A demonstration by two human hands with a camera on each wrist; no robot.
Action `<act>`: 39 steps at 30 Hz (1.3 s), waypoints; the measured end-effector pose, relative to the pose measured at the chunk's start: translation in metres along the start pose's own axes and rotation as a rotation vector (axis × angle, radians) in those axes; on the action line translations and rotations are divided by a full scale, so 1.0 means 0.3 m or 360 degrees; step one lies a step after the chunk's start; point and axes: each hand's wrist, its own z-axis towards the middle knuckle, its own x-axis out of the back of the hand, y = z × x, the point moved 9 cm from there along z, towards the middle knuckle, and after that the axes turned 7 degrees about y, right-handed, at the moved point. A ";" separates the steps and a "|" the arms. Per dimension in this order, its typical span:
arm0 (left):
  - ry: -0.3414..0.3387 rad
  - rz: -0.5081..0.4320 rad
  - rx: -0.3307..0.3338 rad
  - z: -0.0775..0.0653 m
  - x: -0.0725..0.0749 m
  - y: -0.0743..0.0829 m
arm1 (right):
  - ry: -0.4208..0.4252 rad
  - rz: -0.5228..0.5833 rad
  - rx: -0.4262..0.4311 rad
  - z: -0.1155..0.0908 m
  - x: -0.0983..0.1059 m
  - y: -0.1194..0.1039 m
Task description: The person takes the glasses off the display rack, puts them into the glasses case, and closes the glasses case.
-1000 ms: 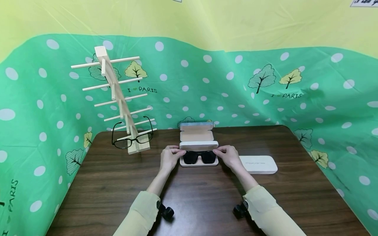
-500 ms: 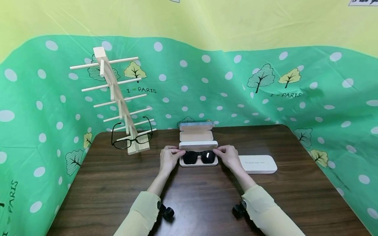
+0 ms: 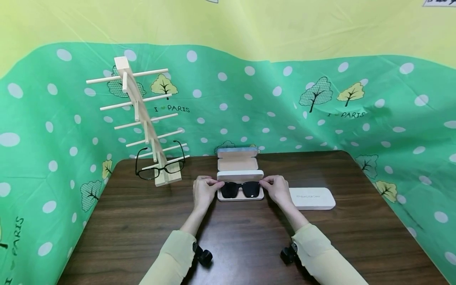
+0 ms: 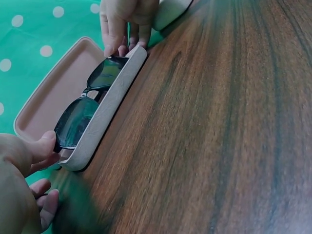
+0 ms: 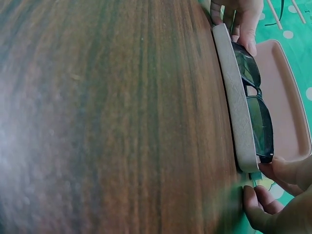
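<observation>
Currently, around dark sunglasses (image 3: 230, 190): wooden rack (image 3: 143, 114), ten o'clock; rear open case (image 3: 237, 163), twelve; closed white case (image 3: 314, 201), three. Left hand (image 3: 204, 192) pinches the sunglasses at nine, right hand (image 3: 278, 189) at three.

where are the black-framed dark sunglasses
In the head view, the black-framed dark sunglasses are below centre, in the open white oblong case, between the bare left hand and bare right hand.

left arm (image 3: 167, 259) and right arm (image 3: 327, 255) reach forward, left grip (image 3: 204, 192) and right grip (image 3: 279, 190) both pinching.
</observation>
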 end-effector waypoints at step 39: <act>-0.0604 -0.0027 0.0152 0.068 0.001 -0.005 | -0.0638 0.0430 -0.0337 -0.010 -0.030 0.004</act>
